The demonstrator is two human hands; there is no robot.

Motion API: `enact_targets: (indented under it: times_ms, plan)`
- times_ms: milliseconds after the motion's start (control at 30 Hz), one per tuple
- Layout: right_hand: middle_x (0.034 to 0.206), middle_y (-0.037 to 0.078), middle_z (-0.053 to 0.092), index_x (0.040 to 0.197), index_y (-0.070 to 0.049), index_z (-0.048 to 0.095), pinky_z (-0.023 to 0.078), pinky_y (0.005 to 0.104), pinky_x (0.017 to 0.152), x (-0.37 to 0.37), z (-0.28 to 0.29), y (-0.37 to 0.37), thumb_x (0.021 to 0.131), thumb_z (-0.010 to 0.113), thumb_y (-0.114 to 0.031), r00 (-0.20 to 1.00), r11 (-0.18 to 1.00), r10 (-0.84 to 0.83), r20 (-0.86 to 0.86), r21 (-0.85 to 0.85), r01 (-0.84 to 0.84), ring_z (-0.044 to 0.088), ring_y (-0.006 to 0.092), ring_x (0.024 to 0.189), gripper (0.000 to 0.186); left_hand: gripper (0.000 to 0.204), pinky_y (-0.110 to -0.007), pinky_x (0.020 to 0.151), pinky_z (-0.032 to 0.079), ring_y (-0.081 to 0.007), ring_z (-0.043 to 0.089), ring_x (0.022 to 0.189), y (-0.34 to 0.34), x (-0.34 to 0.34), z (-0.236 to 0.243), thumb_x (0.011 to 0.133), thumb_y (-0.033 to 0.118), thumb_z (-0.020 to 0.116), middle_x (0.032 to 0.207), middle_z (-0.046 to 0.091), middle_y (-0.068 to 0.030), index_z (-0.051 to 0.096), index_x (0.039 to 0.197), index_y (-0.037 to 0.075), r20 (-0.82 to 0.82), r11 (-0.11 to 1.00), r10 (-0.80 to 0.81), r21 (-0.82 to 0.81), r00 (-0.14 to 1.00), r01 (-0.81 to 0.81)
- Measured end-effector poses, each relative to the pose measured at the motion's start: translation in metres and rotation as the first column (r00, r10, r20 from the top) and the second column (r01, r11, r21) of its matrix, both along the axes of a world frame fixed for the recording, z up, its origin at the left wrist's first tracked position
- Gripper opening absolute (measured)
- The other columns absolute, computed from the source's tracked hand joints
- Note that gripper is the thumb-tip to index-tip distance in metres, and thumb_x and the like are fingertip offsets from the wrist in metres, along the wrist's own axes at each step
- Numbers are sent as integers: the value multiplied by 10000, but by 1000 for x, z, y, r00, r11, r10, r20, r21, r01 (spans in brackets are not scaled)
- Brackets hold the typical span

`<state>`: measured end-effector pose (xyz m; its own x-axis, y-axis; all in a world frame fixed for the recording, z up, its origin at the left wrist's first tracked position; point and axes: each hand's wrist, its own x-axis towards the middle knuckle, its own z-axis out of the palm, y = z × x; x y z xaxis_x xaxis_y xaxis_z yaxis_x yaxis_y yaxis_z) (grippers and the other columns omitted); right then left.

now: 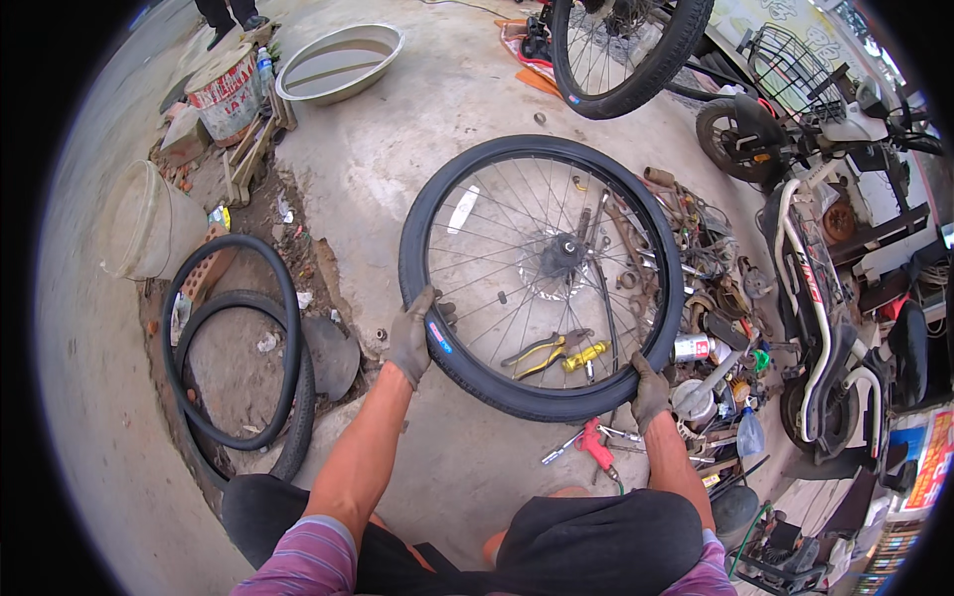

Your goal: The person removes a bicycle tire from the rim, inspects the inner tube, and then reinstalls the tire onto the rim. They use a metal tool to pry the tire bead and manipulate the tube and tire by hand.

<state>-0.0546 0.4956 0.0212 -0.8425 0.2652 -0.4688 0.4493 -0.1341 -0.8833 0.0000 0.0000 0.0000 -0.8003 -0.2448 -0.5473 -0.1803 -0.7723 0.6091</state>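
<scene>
Both of my gloved hands grip a spoked bicycle wheel (542, 404) with a black tyre, held in front of my knees. My left hand (410, 336) is wrapped round the tyre at its left side, beside a small blue and red label. At the lower right of the tyre, the fingers of my right hand (650, 390) are closed round the rubber. A dark hub (562, 255) with a disc rotor sits at the wheel's middle. Through the spokes I see yellow-handled pliers (537, 356) and a yellow screwdriver (585, 357) on the concrete.
A red air gun (596, 446) lies below the wheel. Scattered tools and parts (711, 288) cover the ground to the right, before a parked electric bike (810, 308). Loose tyres (298, 397), a white bucket (149, 223) and a water basin (340, 96) stand left. Another bicycle wheel (626, 104) is ahead.
</scene>
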Motion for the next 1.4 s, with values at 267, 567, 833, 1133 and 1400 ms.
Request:
enact_targets:
  times_ms: [267, 567, 833, 1133, 1400]
  plan:
    - [1106, 85, 726, 1273, -15, 661, 606, 391, 940, 45, 21, -46, 1023, 832, -205, 996, 967, -21, -86, -256, -1, 732, 227, 1006, 358, 476, -457, 833, 641, -287, 749, 920, 10, 13, 16, 1072, 444, 724, 1116, 759, -178, 643, 1325, 49, 88, 999, 33, -38, 996, -30]
    - [1063, 60, 738, 1200, -52, 713, 620, 417, 944, 54, 27, -54, 1064, 776, -210, 999, 909, -47, -11, -414, 39, 716, 222, 962, 217, 471, -446, 829, 639, -274, 745, 953, 7, 4, 14, 1069, 432, 735, 1090, 765, -174, 662, 1319, 40, 26, 997, -1, -80, 1000, 3]
    - [921, 90, 743, 1121, -22, 726, 609, 377, 696, -37, 26, -1, 984, 853, -226, 999, 997, -9, 35, -82, 12, 712, 229, 740, 277, 451, -426, 788, 641, -263, 760, 911, 2, -3, 10, 1066, 419, 747, 1096, 773, -163, 665, 1299, 42, -14, 997, -3, -75, 1000, 2]
    - [850, 68, 679, 1077, -60, 684, 613, 395, 658, -25, 24, -9, 1004, 834, -262, 996, 995, 13, -85, -95, -21, 696, 235, 712, 261, 633, -401, 876, 636, -261, 758, 1010, -9, -10, 8, 1058, 461, 754, 1205, 733, -162, 556, 1454, 8, -7, 976, 89, -197, 996, -88]
    - [889, 68, 686, 1097, -57, 691, 612, 390, 693, 1, 21, -26, 1006, 829, -231, 992, 993, -27, -126, -121, 11, 694, 224, 748, 240, 916, -466, 1233, 446, -347, 505, 1528, -32, -20, 70, 1093, 483, 657, 1679, 450, -264, 224, 1742, 5, -190, 476, 128, -849, 974, -228]
